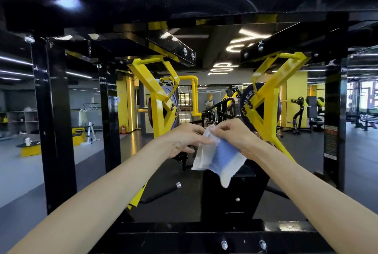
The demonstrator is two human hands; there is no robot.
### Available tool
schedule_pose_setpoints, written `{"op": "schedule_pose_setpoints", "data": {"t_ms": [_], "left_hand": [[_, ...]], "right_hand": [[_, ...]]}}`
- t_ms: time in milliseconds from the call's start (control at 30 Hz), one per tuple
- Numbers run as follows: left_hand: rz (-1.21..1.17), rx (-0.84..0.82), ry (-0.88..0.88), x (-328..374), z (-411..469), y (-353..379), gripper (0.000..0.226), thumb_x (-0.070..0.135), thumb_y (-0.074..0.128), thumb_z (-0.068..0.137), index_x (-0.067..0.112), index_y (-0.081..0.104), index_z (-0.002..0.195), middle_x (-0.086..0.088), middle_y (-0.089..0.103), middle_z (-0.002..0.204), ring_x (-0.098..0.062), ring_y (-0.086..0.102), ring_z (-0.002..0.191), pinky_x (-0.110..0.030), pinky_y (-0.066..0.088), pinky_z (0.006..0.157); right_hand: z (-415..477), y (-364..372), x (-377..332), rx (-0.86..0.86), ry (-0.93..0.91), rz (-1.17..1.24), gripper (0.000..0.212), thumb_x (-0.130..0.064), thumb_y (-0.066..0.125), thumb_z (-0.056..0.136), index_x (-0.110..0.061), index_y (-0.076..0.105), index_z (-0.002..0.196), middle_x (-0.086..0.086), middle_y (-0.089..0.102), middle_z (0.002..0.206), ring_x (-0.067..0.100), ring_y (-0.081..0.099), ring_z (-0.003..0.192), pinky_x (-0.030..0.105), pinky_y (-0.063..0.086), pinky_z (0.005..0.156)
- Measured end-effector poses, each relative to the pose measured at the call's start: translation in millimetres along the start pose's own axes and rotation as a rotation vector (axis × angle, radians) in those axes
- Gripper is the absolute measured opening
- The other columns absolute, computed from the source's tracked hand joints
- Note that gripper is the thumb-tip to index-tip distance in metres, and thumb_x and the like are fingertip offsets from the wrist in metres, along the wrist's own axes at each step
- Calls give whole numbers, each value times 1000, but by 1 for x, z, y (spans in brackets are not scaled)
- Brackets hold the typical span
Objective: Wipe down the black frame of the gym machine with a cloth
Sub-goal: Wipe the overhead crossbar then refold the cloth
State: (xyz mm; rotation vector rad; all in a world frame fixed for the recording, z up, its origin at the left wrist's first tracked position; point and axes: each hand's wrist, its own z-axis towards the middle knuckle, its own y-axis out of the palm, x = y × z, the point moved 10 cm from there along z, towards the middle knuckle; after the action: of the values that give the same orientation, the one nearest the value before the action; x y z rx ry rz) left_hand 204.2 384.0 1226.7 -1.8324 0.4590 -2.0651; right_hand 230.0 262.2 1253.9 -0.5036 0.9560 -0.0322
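- Cloth (219, 157) is hanging in mid-air, blue w/ white edges, apart from the black frame (55, 110) that's standing all round me.
- I'm pinching its top edge w/ left hand (184, 139) and right hand (235, 133), fingers curled.

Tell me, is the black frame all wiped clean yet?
Done: nothing I can tell; the shiny black frame shows no wiped patch. In hand: the left grip and right grip both pinch the top of the blue-and-white cloth, held in the air, off the frame. Left: the posts and the beams above and below.
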Motion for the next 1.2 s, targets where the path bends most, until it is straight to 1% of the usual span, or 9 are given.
{"op": "schedule_pose_setpoints", "data": {"t_ms": [100, 167, 267, 400, 567, 800, 967, 1100, 1200], "left_hand": [[-76, 29, 6, -3, 2, 4, 23, 18, 77, 79, 16, 70, 100, -8, 64, 116, -22, 63, 105, -37, 56, 79], [-118, 6, -22, -6, 2, 10, 6, 15, 70, 86, 13, 69, 92, -9, 65, 110, -20, 64, 98, -29, 54, 66], [-162, -11, -64, -6, 0, 15, 6, 18, 66, 89, 14, 67, 85, -7, 59, 105, -16, 58, 89, -20, 48, 51], [-199, 30, -72, -8, 4, 11, 13, 22, 57, 96, 12, 66, 95, -6, 63, 96, -16, 60, 85, -24, 47, 57], [-232, 67, -93, -10, 2, 6, 26, 22, 54, 98, 3, 64, 114, -7, 65, 90, -17, 64, 81, -24, 50, 53], [-461, 72, -154, -19, -10, 2, 60, 11, 71, 83, 0, 45, 136, -12, 68, 104, -20, 70, 82, -33, 57, 62], [-666, 93, -206, -29, -19, -1, 10, 15, 67, 87, 9, 61, 92, -8, 67, 81, -20, 64, 75, -36, 55, 66], [-613, 278, -164, -41, -24, -32, 12, 15, 63, 91, 6, 57, 96, -9, 61, 88, -20, 60, 78, -37, 50, 64], [-585, 350, -118, -43, -29, -51, 12, 15, 62, 92, 6, 60, 101, -9, 65, 92, -19, 63, 78, -35, 51, 66]], "right_hand": [[-2, -6, 7, 1, 42, 63, 16, -16, 73, 85, -2, 66, 91, 1, 64, 67, 3, 57, 57, 11, 40, 50], [-4, -7, 12, -34, 85, 77, 17, -12, 73, 84, -3, 65, 95, -3, 59, 66, 0, 51, 50, 11, 36, 40], [-7, -8, 12, -73, 111, 46, 13, -8, 71, 85, -4, 66, 97, 4, 64, 76, 11, 55, 64, 16, 43, 50], [-11, -5, 20, -144, 140, 105, 22, -5, 71, 84, -10, 65, 104, 19, 70, 99, 26, 66, 89, 38, 53, 76], [-12, -12, 11, -52, -14, 17, 10, 0, 72, 81, -4, 67, 89, 12, 67, 84, 18, 61, 80, 20, 50, 63], [-8, -20, 2, 126, -90, -19, 13, -4, 71, 82, -14, 65, 77, 2, 65, 79, 11, 58, 74, 26, 48, 70], [-10, -2, 25, 45, 84, 288, 5, -10, 54, 97, -13, 52, 93, 9, 64, 86, 15, 60, 70, 24, 46, 53], [-14, -1, 31, -8, 124, 681, 9, -7, 42, 101, -8, 52, 102, 21, 68, 108, 34, 65, 99, 47, 53, 85], [-20, -5, 42, -39, 235, 801, 15, -10, 41, 96, -7, 55, 94, 23, 71, 93, 33, 65, 100, 42, 47, 86]]}}
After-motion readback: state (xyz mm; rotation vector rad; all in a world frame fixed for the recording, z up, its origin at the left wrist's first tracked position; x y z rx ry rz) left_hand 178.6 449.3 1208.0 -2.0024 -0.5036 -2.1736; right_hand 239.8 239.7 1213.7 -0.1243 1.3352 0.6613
